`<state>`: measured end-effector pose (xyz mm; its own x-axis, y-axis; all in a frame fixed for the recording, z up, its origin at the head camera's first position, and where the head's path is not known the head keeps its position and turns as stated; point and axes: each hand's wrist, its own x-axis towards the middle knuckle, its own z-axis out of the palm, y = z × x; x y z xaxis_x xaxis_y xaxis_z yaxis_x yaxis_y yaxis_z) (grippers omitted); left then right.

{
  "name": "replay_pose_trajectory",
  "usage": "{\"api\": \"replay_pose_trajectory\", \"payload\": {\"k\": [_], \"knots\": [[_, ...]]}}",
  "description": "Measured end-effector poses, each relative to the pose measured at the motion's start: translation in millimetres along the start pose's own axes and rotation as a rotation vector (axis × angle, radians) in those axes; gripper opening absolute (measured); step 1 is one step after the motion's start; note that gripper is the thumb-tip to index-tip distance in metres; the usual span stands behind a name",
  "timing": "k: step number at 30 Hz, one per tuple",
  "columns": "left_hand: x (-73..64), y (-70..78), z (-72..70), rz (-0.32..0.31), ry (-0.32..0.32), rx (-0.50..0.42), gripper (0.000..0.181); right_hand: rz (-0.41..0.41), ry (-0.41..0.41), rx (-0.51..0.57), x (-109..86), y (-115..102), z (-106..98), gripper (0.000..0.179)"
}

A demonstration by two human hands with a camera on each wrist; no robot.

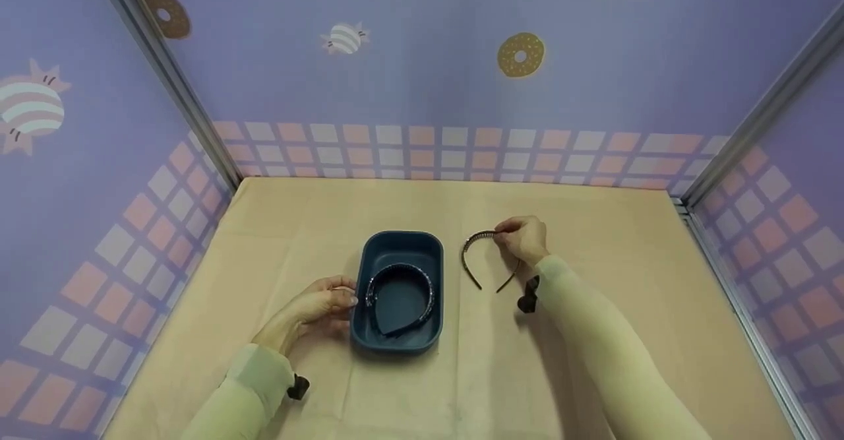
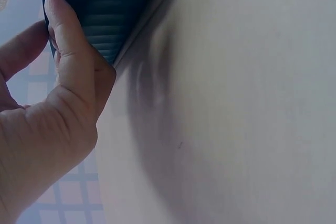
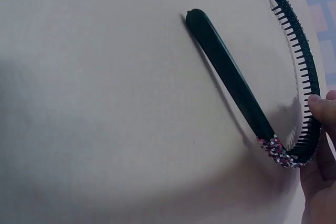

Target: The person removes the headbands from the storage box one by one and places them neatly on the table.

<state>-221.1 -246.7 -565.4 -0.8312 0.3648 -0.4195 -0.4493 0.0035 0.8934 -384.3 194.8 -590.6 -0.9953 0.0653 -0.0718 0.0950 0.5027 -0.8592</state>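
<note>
A thin dark headband (image 1: 469, 251) with comb teeth along its inner edge is pinched between the thumb and fingers of my right hand (image 1: 524, 239). In the right wrist view, the headband (image 3: 223, 69) carries small pink and silver beads near one arm, and its free end points away from the hand. My left hand (image 1: 326, 301) rests against the left side of a dark blue rectangular tray (image 1: 397, 237). The left wrist view has the thumb and fingertips right at the rim of the tray (image 2: 105, 9). Inside that tray lies another dark, glittery headband (image 1: 430, 295).
A cream cloth (image 1: 316, 216) covers the table, with the tray near its middle. Purple walls (image 1: 422, 84) with a checked border enclose the back and sides. Metal posts (image 1: 178, 84) stand at the corners. Dark wrist devices (image 1: 527, 295) show at both sleeves.
</note>
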Motion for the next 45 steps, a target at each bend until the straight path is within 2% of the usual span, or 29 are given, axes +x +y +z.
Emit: {"api": "replay_pose_trajectory", "payload": {"k": [4, 10, 20, 26, 32, 45], "knots": [[2.1, -1.0, 1.1, -0.001, 0.0, 0.0, 0.022, -0.019, -0.006, -0.031, -2.2, 1.3, -3.2, 0.013], [3.1, -1.2, 0.4, 0.016, -0.009, 0.017, 0.022, -0.083, 0.037, -0.083, -3.4, -1.2, -6.3, 0.02], [2.9, -0.8, -1.0, -0.002, 0.009, 0.044, 0.025, -0.1, 0.005, 0.029, -14.5, -29.2, -4.6, 0.02], [2.5, 1.4, -1.9, 0.004, 0.024, 0.046, 0.024, -0.151, -0.008, 0.114, -22.6, -44.4, 6.6, 0.016], [2.2, 2.8, -0.7, 0.001, 0.032, 0.058, 0.025, -0.182, -0.055, 0.204, -36.2, -57.4, 19.1, 0.015], [0.6, 0.1, -1.0, 0.001, -0.015, -0.007, 0.026, -0.278, -0.134, 0.312, -58.8, -83.7, 62.5, 0.015]]}}
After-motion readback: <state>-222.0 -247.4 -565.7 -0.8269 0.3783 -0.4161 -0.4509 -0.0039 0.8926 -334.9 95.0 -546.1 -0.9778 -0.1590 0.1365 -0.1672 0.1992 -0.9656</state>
